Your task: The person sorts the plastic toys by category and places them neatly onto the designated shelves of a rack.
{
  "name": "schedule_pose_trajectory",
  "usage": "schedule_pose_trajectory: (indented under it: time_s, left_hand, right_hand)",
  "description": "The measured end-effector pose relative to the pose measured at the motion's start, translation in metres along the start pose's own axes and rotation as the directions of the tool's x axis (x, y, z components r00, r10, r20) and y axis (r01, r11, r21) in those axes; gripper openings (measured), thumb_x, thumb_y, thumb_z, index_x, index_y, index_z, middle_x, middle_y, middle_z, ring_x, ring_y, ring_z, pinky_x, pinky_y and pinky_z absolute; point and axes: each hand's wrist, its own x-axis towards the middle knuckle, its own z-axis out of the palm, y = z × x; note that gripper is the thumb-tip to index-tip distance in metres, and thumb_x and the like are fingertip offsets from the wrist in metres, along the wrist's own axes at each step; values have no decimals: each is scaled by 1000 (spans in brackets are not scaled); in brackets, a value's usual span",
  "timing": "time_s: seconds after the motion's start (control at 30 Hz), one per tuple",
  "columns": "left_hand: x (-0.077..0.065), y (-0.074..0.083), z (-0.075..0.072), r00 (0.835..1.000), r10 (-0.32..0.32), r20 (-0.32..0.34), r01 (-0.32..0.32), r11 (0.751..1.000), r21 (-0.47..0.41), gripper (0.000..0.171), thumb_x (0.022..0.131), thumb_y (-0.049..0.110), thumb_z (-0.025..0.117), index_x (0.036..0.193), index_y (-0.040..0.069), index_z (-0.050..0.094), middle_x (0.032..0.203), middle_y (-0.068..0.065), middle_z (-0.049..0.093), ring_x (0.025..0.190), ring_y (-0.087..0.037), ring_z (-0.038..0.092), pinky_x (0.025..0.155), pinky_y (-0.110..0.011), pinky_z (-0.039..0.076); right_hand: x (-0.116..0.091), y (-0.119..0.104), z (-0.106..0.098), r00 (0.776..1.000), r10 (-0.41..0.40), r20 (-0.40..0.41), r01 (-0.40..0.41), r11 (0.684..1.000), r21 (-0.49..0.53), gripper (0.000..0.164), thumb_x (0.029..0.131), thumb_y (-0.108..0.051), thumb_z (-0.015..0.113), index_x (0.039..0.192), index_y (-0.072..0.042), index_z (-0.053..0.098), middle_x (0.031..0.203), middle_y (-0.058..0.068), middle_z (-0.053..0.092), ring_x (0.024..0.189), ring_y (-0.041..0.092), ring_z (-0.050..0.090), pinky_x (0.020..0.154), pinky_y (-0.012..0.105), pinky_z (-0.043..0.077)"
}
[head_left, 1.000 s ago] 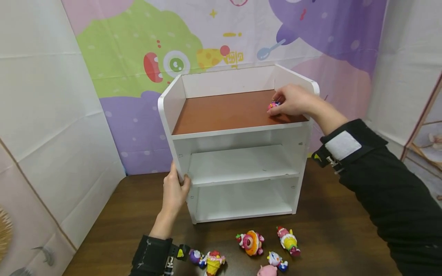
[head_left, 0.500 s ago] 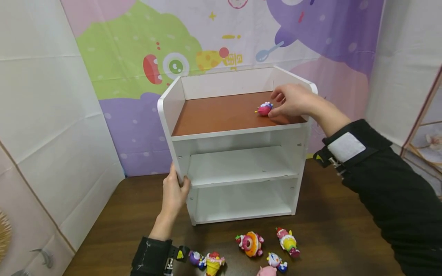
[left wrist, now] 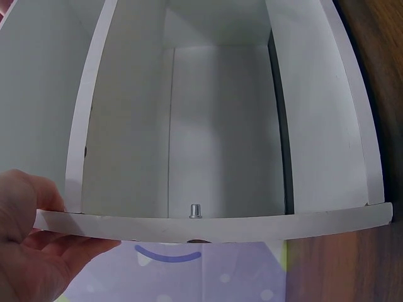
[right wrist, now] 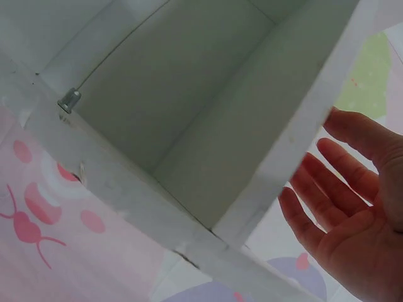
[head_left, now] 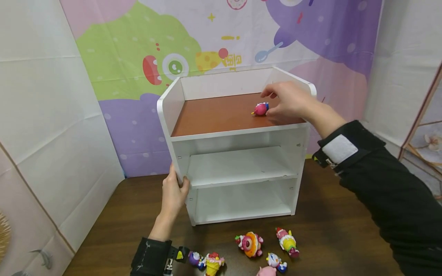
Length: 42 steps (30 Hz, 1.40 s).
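Note:
A small white shelf unit (head_left: 235, 181) with a brown top board (head_left: 217, 115) stands on the table. My left hand (head_left: 174, 193) grips its left side panel, thumb at the front edge and fingers round the outside, as the left wrist view also shows. On the brown board, towards the right, lies a small pink figurine (head_left: 260, 109) with white and blue parts. My right hand (head_left: 288, 100) hovers just right of it with fingers loosely spread; the thumb is beside or touching the figurine, I cannot tell which. The right wrist view shows these fingers holding nothing.
Several toy figures lie before the shelf: a bear in an orange ring (head_left: 251, 244), a pink and yellow figure (head_left: 288, 242), a white and blue one (head_left: 277, 262), a pink pig (head_left: 267, 271), an ice-cream cone figure (head_left: 213, 263) and a purple one (head_left: 195, 259).
The right hand has let go of the pink figurine, which now lies on the brown board slightly further left. That hand has followed a little to the left. The left hand keeps its grip.

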Motion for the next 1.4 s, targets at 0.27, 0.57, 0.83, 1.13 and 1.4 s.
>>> schedule_pose_trajectory:
  time_s: [0.27,0.57,0.83,1.13,1.4]
  left_hand:
    - [-1,-1,1,1000,-13,7,13,1000,3,48,74,-10,50,120,-4,41,101,-27,58,91,-39,57,67,-49,48]
    - [-1,-1,2,1000,-11,-3,11,1000,4,48,74,-10,51,120,-4,42,100,-26,58,89,-38,57,66,-49,48]
    - [0,-2,2,1000,-4,-10,4,1000,6,47,74,-10,50,120,-3,42,99,-26,59,88,-37,57,65,-48,48]
    - [-2,0,1,1000,-11,-2,11,1000,6,49,74,-10,50,122,-3,41,101,-26,58,90,-38,57,66,-49,48]
    - [-1,0,1,1000,-12,-5,12,1000,5,48,74,-9,50,121,-4,41,100,-27,58,89,-38,57,65,-49,48]
  right_hand:
    - [8,3,13,999,-34,22,34,999,7,39,74,-8,62,111,1,55,109,20,55,105,32,46,89,41,35]
    - [12,8,21,996,-84,0,84,996,-7,29,78,-9,63,105,1,58,100,17,58,96,29,50,84,40,37]
    - [13,7,26,997,-76,-16,76,997,-26,26,81,-9,61,104,1,57,100,17,58,92,29,49,84,39,38]
    - [10,8,29,997,-39,-69,41,999,36,27,82,-13,62,104,2,56,95,17,59,88,27,52,80,37,41]
    - [7,9,27,977,67,-201,-4,954,301,21,80,-10,62,95,4,59,91,17,60,84,26,57,78,34,42]
